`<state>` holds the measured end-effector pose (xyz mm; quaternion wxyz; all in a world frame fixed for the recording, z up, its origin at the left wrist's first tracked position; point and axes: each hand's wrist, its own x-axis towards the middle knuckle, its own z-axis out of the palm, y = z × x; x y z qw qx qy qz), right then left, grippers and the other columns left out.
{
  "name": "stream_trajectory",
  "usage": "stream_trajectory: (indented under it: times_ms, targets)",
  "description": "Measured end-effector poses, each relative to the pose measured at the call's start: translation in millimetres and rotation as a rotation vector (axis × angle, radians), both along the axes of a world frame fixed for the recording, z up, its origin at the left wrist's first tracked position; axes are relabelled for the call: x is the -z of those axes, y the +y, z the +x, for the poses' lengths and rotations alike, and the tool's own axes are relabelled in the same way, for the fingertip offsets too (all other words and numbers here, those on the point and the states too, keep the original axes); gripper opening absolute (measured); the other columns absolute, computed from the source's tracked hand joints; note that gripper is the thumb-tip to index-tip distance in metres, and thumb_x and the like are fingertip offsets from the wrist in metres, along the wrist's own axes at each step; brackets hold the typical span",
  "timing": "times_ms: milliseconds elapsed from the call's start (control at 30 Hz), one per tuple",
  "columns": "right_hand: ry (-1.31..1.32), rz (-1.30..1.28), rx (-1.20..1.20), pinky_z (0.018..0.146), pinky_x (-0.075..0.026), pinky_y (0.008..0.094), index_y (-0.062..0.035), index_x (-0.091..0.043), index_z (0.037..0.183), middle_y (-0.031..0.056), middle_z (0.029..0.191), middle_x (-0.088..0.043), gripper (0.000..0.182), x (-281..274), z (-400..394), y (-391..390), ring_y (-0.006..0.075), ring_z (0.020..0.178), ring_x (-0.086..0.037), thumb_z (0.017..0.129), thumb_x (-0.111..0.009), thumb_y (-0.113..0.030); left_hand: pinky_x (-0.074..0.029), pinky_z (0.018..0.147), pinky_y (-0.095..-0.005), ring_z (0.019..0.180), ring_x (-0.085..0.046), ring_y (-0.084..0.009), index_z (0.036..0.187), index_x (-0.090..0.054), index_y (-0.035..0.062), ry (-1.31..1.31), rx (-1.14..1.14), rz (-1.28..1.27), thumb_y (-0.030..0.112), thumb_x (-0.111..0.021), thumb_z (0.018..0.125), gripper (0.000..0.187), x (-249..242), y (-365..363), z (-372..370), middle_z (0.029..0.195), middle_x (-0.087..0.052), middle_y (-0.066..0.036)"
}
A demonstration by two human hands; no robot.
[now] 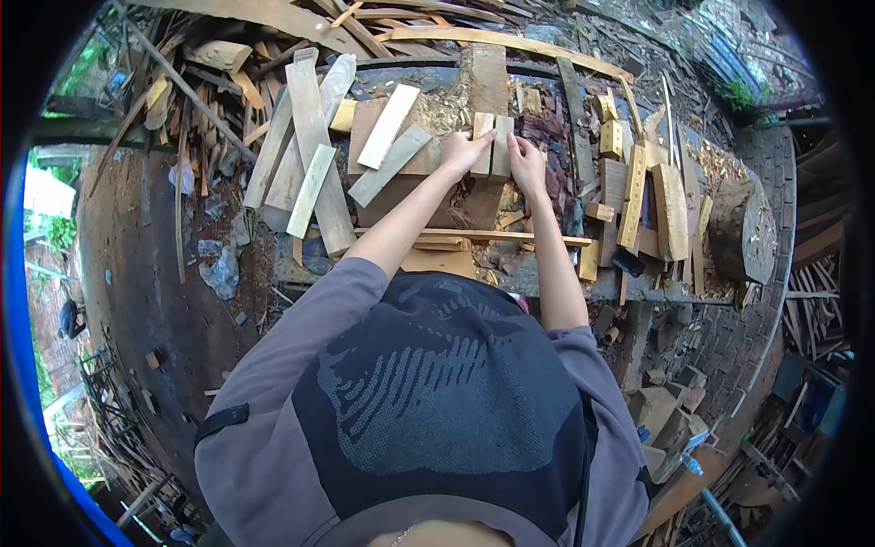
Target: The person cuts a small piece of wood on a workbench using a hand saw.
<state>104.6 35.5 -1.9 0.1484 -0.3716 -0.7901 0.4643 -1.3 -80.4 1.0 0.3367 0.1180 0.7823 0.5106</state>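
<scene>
Two short wooden slats lie side by side, long edges together, in front of me. My left hand (463,153) is closed on the tan slat (484,127), its thumb along the face. On the other side, my right hand (527,168) grips the greyer slat (501,153) by its outer edge. Beneath them is a broad wooden block (401,187). A pale slat (388,126) and a grey-green slat (390,166) rest on that block, left of my hands. The undersides of the held slats and some of my fingers are hidden.
Long boards (321,155) lean at the left of the bench. Right of my hands are a strip with a row of holes (632,196), a thick wooden piece (671,211) and a large log block (743,231). Scrap wood (214,87) is heaped behind.
</scene>
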Motion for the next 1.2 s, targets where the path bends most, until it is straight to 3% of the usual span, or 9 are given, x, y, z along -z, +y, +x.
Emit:
stream_trajectory:
  times_ms: [133,200,367,567,667,767,967,1067,1200]
  targets:
    - [-0.198,0.178,-0.067,0.086,-0.048,0.0411,-0.0005,-0.061,0.115,0.0226,0.105,-0.064,0.06,-30,3,-10,0.0351,0.1,-0.062,0.079,-0.066,-0.048,-0.051,0.069,-0.0267,0.08,-0.065,-0.0115,0.105,-0.066,-0.003,0.014,0.023,0.086,0.035,-0.076,0.077,0.048,14,-9,0,0.094,-0.07,-0.01]
    - [-0.255,0.179,-0.103,0.087,-0.048,0.0415,0.0014,-0.061,0.114,0.0232,0.105,-0.064,0.062,-33,0,-13,0.0355,0.1,-0.062,0.078,-0.067,-0.049,-0.051,0.071,-0.0279,0.081,-0.065,-0.0129,0.107,-0.065,-0.0029,0.057,-0.016,0.013,0.028,-0.08,0.074,0.048,23,-14,-3,0.094,-0.07,-0.01]
    - [-0.326,0.342,-0.135,0.086,-0.049,0.043,0.0032,-0.06,0.112,0.024,0.103,-0.065,0.064,-38,-3,-21,0.037,0.096,-0.063,0.074,-0.07,-0.047,-0.051,0.071,-0.0281,0.078,-0.065,-0.0133,0.105,-0.066,-0.0038,0.03,0.031,0.023,0.028,-0.082,0.071,0.048,-10,-71,-17,0.093,-0.07,-0.01]
    - [-0.424,0.399,-0.129,0.08,-0.051,0.0446,0.0081,-0.062,0.096,0.0267,0.094,-0.065,0.051,-52,-14,-35,0.039,0.089,-0.065,0.074,-0.067,-0.038,-0.05,0.071,-0.0259,0.078,-0.064,-0.0106,0.104,-0.067,-0.0033,0.004,-0.015,0.033,0.025,-0.082,0.072,0.046,-35,-126,-27,0.091,-0.07,-0.008]
    - [-0.41,0.391,-0.136,0.078,-0.052,0.0448,0.0096,-0.064,0.083,0.0295,0.085,-0.065,0.047,-66,-19,-53,0.0403,0.083,-0.066,0.073,-0.066,-0.036,-0.05,0.072,-0.026,0.079,-0.064,-0.0109,0.106,-0.067,-0.0034,0.033,-0.055,0.017,0.025,-0.081,0.072,0.046,-20,-134,-37,0.094,-0.07,-0.008]
    - [-0.338,0.33,-0.199,0.077,-0.052,0.0441,0.0101,-0.065,0.081,0.03,0.084,-0.065,0.047,-66,-24,-72,0.0402,0.082,-0.066,0.073,-0.066,-0.037,-0.05,0.073,-0.0262,0.08,-0.064,-0.0108,0.106,-0.066,-0.0041,0.019,-0.077,0.063,0.024,-0.081,0.073,0.046,-14,-136,-46,0.095,-0.07,-0.008]
    - [-0.266,0.307,-0.32,0.077,-0.053,0.0445,0.0088,-0.063,0.089,0.0274,0.088,-0.065,0.046,-58,-49,-115,0.0397,0.084,-0.065,0.074,-0.068,-0.035,-0.051,0.066,-0.0273,0.071,-0.066,-0.0119,0.099,-0.072,0.0025,0.106,-0.152,0.006,0.032,-0.081,0.069,0.043,13,-137,-76,0.086,-0.072,-0.01]
    - [-0.294,0.351,-0.345,0.078,-0.053,0.0442,0.0081,-0.062,0.091,0.0261,0.09,-0.066,0.046,-55,-60,-120,0.0389,0.085,-0.065,0.075,-0.068,-0.034,-0.051,0.065,-0.0276,0.067,-0.066,-0.0125,0.094,-0.074,0.0056,0.08,-0.14,-0.073,0.033,-0.081,0.07,0.037,2,-142,-85,0.08,-0.072,-0.008]
    - [-0.308,0.351,-0.371,0.079,-0.053,0.0439,0.0082,-0.06,0.093,0.0251,0.091,-0.065,0.047,-61,-73,-124,0.0375,0.088,-0.065,0.076,-0.069,-0.034,-0.05,0.063,-0.0271,0.067,-0.064,-0.0108,0.099,-0.073,0.0052,0.15,-0.108,-0.202,0.032,-0.08,0.073,0.038,-29,-151,-79,0.08,-0.071,-0.006]
